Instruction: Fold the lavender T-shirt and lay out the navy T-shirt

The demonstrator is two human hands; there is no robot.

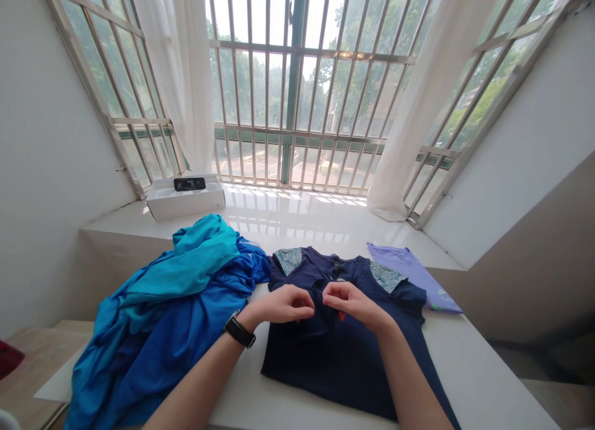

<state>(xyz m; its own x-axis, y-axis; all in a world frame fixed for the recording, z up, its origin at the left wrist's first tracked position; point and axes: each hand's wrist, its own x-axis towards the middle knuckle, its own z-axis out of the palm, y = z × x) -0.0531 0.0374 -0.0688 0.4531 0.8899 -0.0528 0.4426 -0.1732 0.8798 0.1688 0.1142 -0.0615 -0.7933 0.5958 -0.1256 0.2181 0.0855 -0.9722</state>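
Note:
A navy short-sleeved shirt (344, 362) lies spread on the white surface, its shoulders patterned in pale teal. Over its upper chest, my left hand (286, 304) is closed, thumb and fingers pinching the dark fabric. Close beside it, my right hand (356, 301) also pinches the shirt, and a small fold of cloth rises between the two hands. The fingertips partly hide what they grip. A black watch (239, 331) sits on my left wrist.
A heap of blue and turquoise clothes (186, 293) lies to the left, hanging over the front edge. A folded lavender garment (418, 275) rests at the right. Behind the heap stands a white box (186, 201) with a black phone (189, 183) on it. White curtains (404, 126) flank the barred window.

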